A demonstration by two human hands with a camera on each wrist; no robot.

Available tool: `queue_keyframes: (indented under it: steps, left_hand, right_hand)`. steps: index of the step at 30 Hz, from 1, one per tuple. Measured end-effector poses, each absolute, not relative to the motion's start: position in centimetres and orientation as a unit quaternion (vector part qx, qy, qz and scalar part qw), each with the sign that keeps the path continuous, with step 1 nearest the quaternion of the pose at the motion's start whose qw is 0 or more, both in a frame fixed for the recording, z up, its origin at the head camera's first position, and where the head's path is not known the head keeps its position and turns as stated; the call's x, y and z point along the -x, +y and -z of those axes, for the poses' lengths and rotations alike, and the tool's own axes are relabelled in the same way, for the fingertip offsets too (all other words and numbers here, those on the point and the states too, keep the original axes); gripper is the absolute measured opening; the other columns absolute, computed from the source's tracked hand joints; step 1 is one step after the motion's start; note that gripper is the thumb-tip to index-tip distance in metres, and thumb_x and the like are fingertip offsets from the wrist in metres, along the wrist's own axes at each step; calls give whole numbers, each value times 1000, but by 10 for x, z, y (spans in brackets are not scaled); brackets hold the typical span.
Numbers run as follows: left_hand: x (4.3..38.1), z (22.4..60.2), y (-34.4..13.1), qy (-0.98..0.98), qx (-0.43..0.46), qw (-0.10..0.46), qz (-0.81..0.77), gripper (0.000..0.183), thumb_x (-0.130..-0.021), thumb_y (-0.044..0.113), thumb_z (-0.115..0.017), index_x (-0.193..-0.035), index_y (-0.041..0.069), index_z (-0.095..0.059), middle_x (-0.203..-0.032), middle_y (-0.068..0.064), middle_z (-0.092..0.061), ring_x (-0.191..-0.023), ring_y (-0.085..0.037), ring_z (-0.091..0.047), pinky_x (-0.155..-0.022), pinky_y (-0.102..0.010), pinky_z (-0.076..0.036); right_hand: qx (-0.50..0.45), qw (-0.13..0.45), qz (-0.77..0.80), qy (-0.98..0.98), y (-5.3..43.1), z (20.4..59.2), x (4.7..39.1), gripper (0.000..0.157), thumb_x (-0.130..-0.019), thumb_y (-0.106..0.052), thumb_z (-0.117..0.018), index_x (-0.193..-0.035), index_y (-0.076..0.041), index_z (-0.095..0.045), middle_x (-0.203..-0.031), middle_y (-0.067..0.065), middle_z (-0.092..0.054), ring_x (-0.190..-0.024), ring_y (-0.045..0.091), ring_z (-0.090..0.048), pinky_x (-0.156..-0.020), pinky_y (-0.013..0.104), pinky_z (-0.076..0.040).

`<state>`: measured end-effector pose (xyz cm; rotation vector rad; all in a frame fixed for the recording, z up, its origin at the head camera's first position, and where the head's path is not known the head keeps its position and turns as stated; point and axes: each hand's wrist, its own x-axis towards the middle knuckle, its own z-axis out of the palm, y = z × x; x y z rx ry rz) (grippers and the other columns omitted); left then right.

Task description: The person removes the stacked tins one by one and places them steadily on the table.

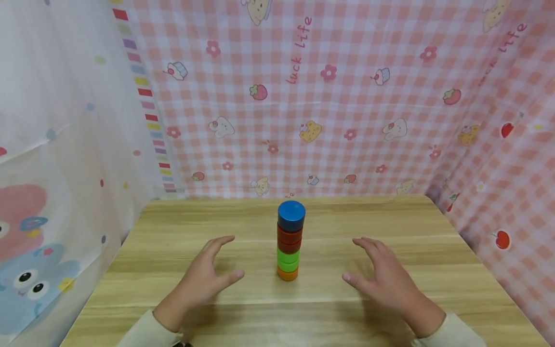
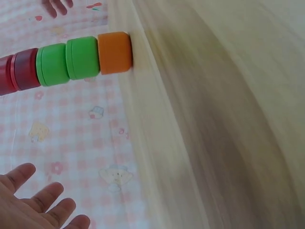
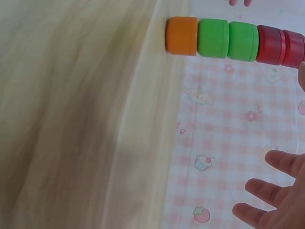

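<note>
A tower of round blocks stands upright on the table. Its lowest piece is an orange block (image 1: 287,274), with two green blocks (image 1: 288,259) above, then dark red blocks (image 1: 289,238), and blue (image 1: 291,215) on top. To its left my left hand (image 1: 201,277) hovers apart from it, thumb and fingers spread, holding nothing. On the other side my right hand (image 1: 386,279) is held likewise, apart from the tower and also holding nothing. Both wrist views show the orange block (image 2: 115,52) at the table end of the tower; the blue top lies outside them.
The wood-grain table (image 1: 347,318) reaches back to a pink checked cloth (image 1: 368,101) hanging behind it. A white patterned cloth (image 1: 73,144) hangs at the left, and more checked cloth (image 1: 511,168) closes off the right side.
</note>
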<state>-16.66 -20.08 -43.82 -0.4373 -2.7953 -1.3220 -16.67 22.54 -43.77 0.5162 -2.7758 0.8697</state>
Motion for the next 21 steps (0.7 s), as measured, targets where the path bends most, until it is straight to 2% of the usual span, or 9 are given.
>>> queue_keyframes:
  steps: [5, 10, 14, 21]
  left_hand:
    - [171, 437, -193, -880, 130, 1, 457, 78, -94, 45, -78, -158, 17, -43, -164, -15, -40, -153, -46, -34, -117, -72, -32]
    - [175, 433, -183, -864, 132, 1, 486, 77, -93, 41, -80, -156, 15, -46, -163, -15, -42, -153, -42, -35, -121, -67, -29]
    - [178, 434, -175, -852, 140, -2, 504, 75, -92, 38, -81, -154, 13, -48, -161, -15, -45, -152, -40, -38, -122, -67, -29]
    - [186, 433, -162, -830, 157, -7, 535, 75, -92, 34, -82, -154, 11, -47, -159, -15, -48, -151, -40, -39, -120, -69, -29]
  right_hand:
    - [-176, 88, -333, -922, 216, 439, 174, 72, -95, -45, -78, -151, -8, -51, -150, 19, -52, -140, 44, -48, -106, 70, -43]
    - [-171, 79, -364, -912, 203, 437, 180, 72, -96, -44, -78, -152, -8, -50, -151, 19, -51, -141, 43, -49, -108, 70, -42]
    - [-172, 76, -390, -901, 193, 434, 183, 70, -95, -39, -79, -152, -9, -50, -150, 19, -52, -141, 43, -50, -110, 69, -42]
    - [-162, 57, -404, -899, 178, 428, 187, 73, -95, -47, -77, -154, -13, -49, -153, 17, -51, -143, 43, -49, -112, 69, -41]
